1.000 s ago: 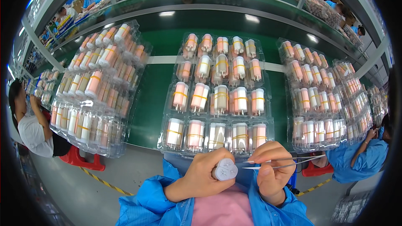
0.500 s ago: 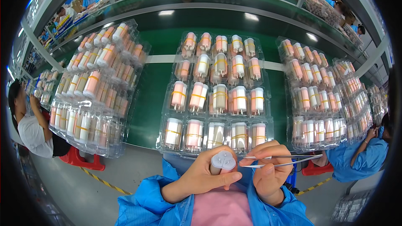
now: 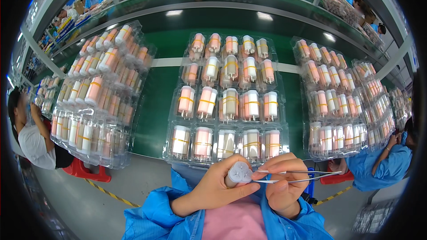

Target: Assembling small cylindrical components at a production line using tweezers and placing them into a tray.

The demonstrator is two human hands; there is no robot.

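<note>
My left hand (image 3: 212, 187) is closed around a small bundle of tubes, held upright with its pale grey three-lobed end cap (image 3: 240, 172) facing up. Small marks or holes show in the cap's lobes, too fine to make out. In my right hand (image 3: 283, 192) a pair of metal tweezers (image 3: 316, 171) is pinched between thumb and fingers. Its white tips point left and stand slightly apart, right at the cap's right edge. Whether they touch the cap, I cannot tell. The bundle's lower part is hidden by my left fingers.
Ahead on the green table (image 3: 153, 84), a clear tray (image 3: 167, 149) carries rows of banded pink, white and grey tube bundles. Stacked trays stand left (image 3: 129, 138) and right (image 3: 307, 144). Co-workers sit at the left (image 3: 35, 140) and right (image 3: 382, 164), near red stools (image 3: 91, 169).
The tweezers' tips have come left and slightly down to the cap's edge. The cap has turned and tilted a little in my left hand. The trays appear shifted slightly left.
</note>
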